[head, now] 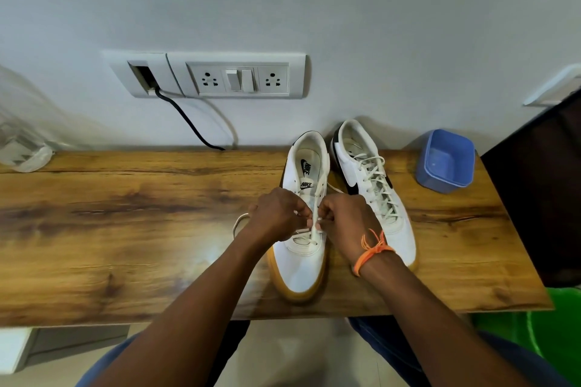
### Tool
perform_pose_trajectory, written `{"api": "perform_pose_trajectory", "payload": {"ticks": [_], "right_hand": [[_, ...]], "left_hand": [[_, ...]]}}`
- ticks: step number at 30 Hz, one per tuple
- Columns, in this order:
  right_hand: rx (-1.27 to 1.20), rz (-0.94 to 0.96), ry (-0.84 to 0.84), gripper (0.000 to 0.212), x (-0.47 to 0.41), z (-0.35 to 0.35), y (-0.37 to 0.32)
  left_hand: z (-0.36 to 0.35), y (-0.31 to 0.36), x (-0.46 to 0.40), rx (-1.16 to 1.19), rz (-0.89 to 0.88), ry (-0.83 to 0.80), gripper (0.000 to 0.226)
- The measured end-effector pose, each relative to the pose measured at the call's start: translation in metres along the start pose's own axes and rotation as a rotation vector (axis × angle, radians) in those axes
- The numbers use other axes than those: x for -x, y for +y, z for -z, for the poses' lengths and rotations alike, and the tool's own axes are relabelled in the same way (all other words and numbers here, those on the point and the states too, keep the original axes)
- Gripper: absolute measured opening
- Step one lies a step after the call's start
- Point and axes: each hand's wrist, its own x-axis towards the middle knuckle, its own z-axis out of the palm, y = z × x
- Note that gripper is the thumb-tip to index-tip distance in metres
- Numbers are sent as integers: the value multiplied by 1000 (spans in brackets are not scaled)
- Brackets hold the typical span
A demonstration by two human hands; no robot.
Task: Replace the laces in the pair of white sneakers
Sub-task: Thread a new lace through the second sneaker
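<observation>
Far left on the wooden worktop [125, 229]: a clear plastic bag [22, 141], blurred, against the wall. On the wall beyond, a white socket panel [207, 75] with a black cable [185, 119] dropping behind the far edge of the worktop.

Left forearm reaching in from the near edge, angled up and to the right, wrist roughly straight. Left hand [276, 214] knuckles up over the middle of the near sneaker [303, 229], fingers curled down and pinching the white lace [315, 214] at the eyelets. A slack loop of the same lace lying on the worktop just left of that hand.

Near sneaker: white with a gum sole, toe pointing toward the near edge, only partly laced, tongue and insole logo exposed at the far end.

Right hand [344, 217] just right of the left, almost touching it, fingers curled in and gripping the lace where it rises taut between the two hands. Orange thread band [372, 253] around the right wrist; right forearm running in from the near right.

Second sneaker [374, 185] just right of the first, close beside it, fully laced, black swoosh on its side. Further right, apart from the shoes, a blue plastic tub [445, 160] near the far edge.
</observation>
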Motion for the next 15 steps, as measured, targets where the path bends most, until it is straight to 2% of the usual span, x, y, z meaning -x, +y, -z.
{"api": "perform_pose_trajectory", "payload": {"ticks": [4, 9, 15], "right_hand": [[11, 26, 37, 15, 2, -1, 3], [156, 62, 2, 13, 3, -5, 1], [288, 8, -90, 14, 2, -15, 18]], "left_hand": [[-1, 1, 0, 14, -3, -5, 31], [-1, 0, 0, 39, -9, -6, 29], [-2, -2, -1, 81, -38, -20, 30]]}}
